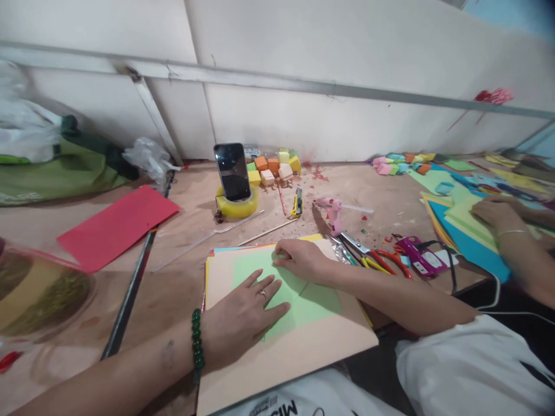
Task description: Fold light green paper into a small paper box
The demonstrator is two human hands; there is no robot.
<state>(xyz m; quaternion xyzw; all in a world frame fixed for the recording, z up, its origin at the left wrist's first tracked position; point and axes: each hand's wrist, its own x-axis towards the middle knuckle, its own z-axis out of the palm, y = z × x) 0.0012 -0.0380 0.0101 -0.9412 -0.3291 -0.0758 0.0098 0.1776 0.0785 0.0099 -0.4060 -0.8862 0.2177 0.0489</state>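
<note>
A light green sheet of paper [318, 306] lies on a larger pale peach sheet [347, 341], which tops a stack of coloured papers. Short crease-like lines show on the green sheet. My left hand [245, 315], with a ring and a green bead bracelet, rests flat on its left part, fingers spread. At the green sheet's far edge is my right hand [301, 261], fingers curled and pressed together over the paper. Whatever lies between those fingertips is hidden.
Beyond the stack, a phone [233, 171] leans in a yellow tape roll [243, 207]. Folded paper cubes [273, 166], a cutter [298, 202], a pink glue gun [333, 214] and scissors [355, 244] lie around. A red sheet [117, 228] is left; another person's hands [498, 214] rest on papers right.
</note>
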